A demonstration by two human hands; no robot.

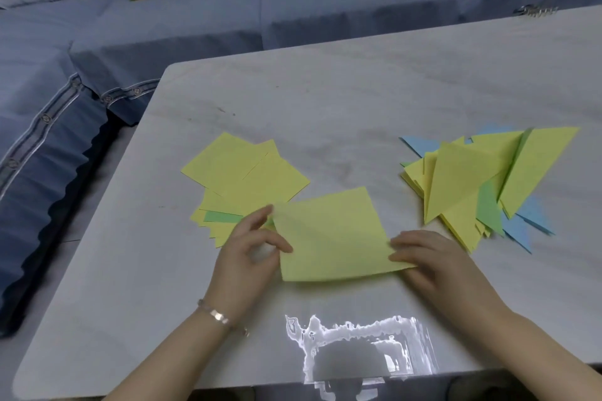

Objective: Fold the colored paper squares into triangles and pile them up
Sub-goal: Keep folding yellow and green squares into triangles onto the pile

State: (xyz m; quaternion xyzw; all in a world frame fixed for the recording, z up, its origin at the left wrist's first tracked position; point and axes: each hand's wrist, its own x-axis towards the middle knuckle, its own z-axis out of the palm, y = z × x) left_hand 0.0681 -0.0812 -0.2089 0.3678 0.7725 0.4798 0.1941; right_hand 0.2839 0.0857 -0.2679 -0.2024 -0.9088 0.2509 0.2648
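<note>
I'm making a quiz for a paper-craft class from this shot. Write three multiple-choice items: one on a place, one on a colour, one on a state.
1. Where is the triangle pile? A. right of the held sheet B. left of it C. under it
2. What colour is the held sheet? A. blue B. yellow C. red
3. What state is the held sheet in? A. crumpled B. a finished triangle C. an unfolded square
Answers: 1 A, it lies on the table beyond the right hand; 2 B, yellow like the top of the square stack; 3 C, the left hand and right hand pinch its edges, no crease showing.
</note>
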